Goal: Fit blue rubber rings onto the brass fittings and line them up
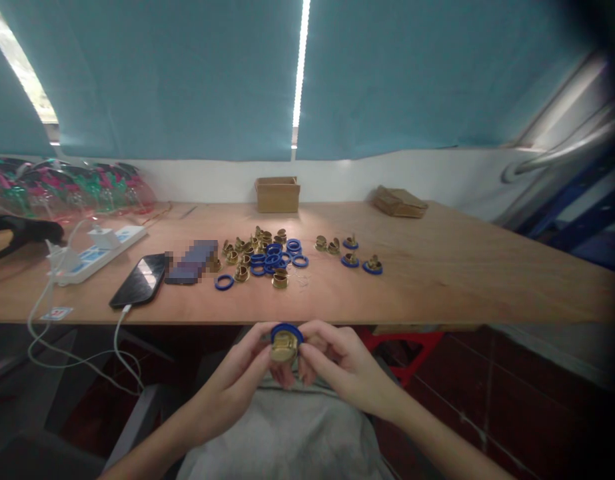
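My left hand (pixel 237 381) and my right hand (pixel 344 370) pinch one brass fitting (pixel 284 351) from both sides, just in front of the table edge. A blue ring (pixel 287 329) sits around its far side, touched by the fingertips. On the table beyond lies a loose group of brass fittings with flap-like lids (pixel 242 252). Beside and partly among them is a heap of blue rings (pixel 273 258), with a single blue ring (pixel 224 283) apart on the left. Two bare brass fittings (pixel 327 245) stand further right, then three ringed fittings (pixel 350 260).
On the left are a dark phone (pixel 141 280) on a white cable, a blurred-out device (pixel 193 261) and a power strip (pixel 104 253). Clear bottles with pink and green parts (pixel 67 190) line the back left. A small cardboard box (pixel 278 195) and flattened cardboard (pixel 400 202) stand near the wall.
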The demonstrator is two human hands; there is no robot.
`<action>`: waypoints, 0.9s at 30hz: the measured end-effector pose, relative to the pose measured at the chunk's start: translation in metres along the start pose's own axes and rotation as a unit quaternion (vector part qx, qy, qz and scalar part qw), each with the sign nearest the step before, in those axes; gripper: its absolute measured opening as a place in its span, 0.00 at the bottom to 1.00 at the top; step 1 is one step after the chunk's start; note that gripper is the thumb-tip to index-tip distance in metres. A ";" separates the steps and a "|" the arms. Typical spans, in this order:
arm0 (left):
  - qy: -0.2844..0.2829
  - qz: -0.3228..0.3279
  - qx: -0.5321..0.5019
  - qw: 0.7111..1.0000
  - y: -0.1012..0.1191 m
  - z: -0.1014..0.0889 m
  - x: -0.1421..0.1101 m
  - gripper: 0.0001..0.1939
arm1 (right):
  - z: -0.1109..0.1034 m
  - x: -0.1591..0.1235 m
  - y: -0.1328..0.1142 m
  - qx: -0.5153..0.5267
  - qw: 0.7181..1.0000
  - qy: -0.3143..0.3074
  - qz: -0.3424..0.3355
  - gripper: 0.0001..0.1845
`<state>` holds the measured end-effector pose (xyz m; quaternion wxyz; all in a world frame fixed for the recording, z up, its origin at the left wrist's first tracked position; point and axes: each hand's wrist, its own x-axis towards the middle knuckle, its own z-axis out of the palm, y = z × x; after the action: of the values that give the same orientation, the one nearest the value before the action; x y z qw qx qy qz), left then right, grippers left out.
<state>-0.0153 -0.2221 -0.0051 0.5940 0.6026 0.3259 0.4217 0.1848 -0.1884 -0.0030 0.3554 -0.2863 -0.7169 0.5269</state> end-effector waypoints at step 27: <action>0.084 -0.038 -0.054 0.994 -0.026 -0.014 0.009 0.22 | -0.072 0.074 0.029 -0.462 0.875 0.148 -0.003 0.08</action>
<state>-0.0213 -0.2058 -0.0311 0.6118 0.5190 0.3745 0.4649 0.2006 -0.0822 -0.0014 0.2861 -0.4900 -0.8189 0.0863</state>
